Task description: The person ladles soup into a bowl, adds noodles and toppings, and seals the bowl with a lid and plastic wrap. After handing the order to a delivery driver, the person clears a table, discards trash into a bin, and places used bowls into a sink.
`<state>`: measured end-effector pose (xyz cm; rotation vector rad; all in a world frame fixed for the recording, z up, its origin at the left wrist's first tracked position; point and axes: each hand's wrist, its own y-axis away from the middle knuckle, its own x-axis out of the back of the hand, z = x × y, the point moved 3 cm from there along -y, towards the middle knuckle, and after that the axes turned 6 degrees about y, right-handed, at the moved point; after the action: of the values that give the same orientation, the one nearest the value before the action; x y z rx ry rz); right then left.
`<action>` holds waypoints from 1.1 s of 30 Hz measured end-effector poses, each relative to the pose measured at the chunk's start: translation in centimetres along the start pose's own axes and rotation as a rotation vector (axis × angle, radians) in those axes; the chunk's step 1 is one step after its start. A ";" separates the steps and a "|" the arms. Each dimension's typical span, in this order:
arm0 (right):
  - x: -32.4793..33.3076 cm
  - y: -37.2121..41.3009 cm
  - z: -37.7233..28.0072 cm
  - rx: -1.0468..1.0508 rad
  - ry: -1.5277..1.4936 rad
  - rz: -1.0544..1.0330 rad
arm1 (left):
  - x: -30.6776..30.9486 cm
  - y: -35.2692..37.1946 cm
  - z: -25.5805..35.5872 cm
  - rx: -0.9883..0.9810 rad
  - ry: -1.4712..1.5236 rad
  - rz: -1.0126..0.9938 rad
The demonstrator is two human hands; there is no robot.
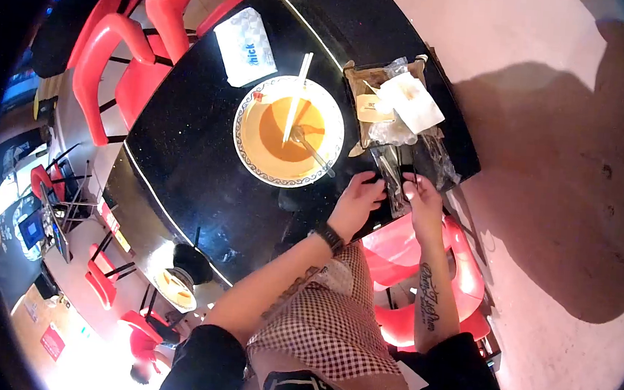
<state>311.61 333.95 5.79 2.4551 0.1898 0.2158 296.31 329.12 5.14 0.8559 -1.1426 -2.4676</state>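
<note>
My right hand (pixel 425 202) pinches the near end of a dark, narrow item (pixel 405 162) between thumb and fingers; its exact kind is hard to make out. My left hand (pixel 358 201) is just left of it, fingers loosely bent and apart, beside crinkled clear plastic wrapping (pixel 388 173). Directly beyond my hands sits a brown-edged tray (pixel 355 88) holding a white napkin (pixel 412 104), a tan packet (pixel 374 109) and crumpled clear plastic. To the left, a patterned-rim bowl (pixel 241 142) contains orange soup remains, white chopsticks (pixel 295 106) and a spoon (pixel 315 151).
A white checked packet with blue lettering (pixel 244 47) lies on the black table (pixel 186 119). Red chairs (pixel 460 269) stand close to my front and along the far left side (pixel 110 54). Another dish (pixel 175 290) is at lower left, and a person in red (pixel 144 350) is beyond.
</note>
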 end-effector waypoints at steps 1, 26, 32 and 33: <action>-0.2 -0.6 -0.5 0.047 0.100 0.015 | -0.8 -1.0 0.1 -0.019 0.082 -0.005; 1.1 4.2 1.0 0.034 0.072 0.015 | -2.6 2.6 0.8 -0.268 -0.140 0.336; 3.4 7.1 -2.2 0.509 0.697 0.397 | -6.4 -1.8 1.2 0.058 0.243 0.163; 3.9 7.4 -3.5 0.494 0.647 0.396 | -6.5 -2.3 1.3 0.105 0.289 0.156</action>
<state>315.35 331.08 13.51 2.8001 0.0255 1.2699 300.54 334.54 6.59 1.0685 -1.1917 -2.0930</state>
